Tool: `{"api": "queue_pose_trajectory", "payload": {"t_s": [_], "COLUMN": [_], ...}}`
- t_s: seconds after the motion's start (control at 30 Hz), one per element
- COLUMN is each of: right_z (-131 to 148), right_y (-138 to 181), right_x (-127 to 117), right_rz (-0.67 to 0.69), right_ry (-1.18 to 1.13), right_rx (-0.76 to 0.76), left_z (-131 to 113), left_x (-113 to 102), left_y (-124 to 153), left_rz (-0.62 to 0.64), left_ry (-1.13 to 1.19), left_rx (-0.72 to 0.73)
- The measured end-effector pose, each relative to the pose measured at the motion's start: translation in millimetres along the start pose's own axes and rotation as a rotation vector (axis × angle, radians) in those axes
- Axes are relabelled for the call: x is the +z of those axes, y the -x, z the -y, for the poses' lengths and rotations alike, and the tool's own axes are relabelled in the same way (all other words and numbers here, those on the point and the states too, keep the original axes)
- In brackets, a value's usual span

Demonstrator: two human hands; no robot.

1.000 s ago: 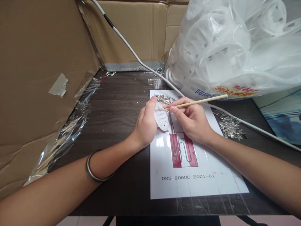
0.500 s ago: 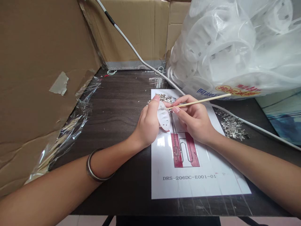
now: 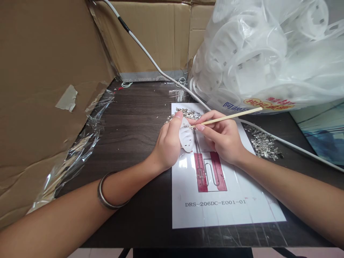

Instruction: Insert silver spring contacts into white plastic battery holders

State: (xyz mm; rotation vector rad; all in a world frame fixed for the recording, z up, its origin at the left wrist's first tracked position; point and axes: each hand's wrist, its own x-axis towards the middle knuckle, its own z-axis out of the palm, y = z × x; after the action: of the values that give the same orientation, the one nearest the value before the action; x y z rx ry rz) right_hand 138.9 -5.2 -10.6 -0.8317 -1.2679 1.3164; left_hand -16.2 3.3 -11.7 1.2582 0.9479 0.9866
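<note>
My left hand (image 3: 170, 143) is closed round a round white plastic piece (image 3: 186, 139) with slots and small dark holes, thumb along its upper edge. Between the thumb and fingers of my right hand (image 3: 221, 134) is a thin wooden stick (image 3: 233, 115), pinched near its lower end. The stick's tip meets the upper part of the white piece, where a small metal part seems to sit; the exact contact is too small to make out. Just behind my hands, small metal clips (image 3: 185, 114) lie in a pile on a laminated sheet (image 3: 215, 215) printed with a red and white diagram.
A clear bag (image 3: 258, 68) full of white plastic pieces stands at the back right. Another pile of metal clips (image 3: 264, 145) lies right of the sheet. A white cable (image 3: 158, 66) crosses the dark table (image 3: 129, 118). Cardboard (image 3: 48, 71) walls the left and back.
The white plastic piece has tilted slightly, showing more of its face. Both hands keep their hold, and the stick stays against the piece. The whole view has shifted a little.
</note>
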Motion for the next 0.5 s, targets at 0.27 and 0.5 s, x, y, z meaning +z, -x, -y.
{"api": "queue_pose_trajectory", "payload": {"t_s": [0.27,0.5], "right_z": [1.5,2.2], "right_y": [0.8,0.1], "right_x": [1.3,1.3], "right_rz": [-0.017,-0.018], "right_ry": [0.080,0.046], "right_rx": [-0.017,-0.014], "left_z": [-1.3,-1.4], "left_x": [-0.7,0.0], "left_y": [0.9,0.8], "left_rz": [-0.015,-0.011], "left_ry": [-0.011,-0.019], "left_rx": [-0.005,0.001]}}
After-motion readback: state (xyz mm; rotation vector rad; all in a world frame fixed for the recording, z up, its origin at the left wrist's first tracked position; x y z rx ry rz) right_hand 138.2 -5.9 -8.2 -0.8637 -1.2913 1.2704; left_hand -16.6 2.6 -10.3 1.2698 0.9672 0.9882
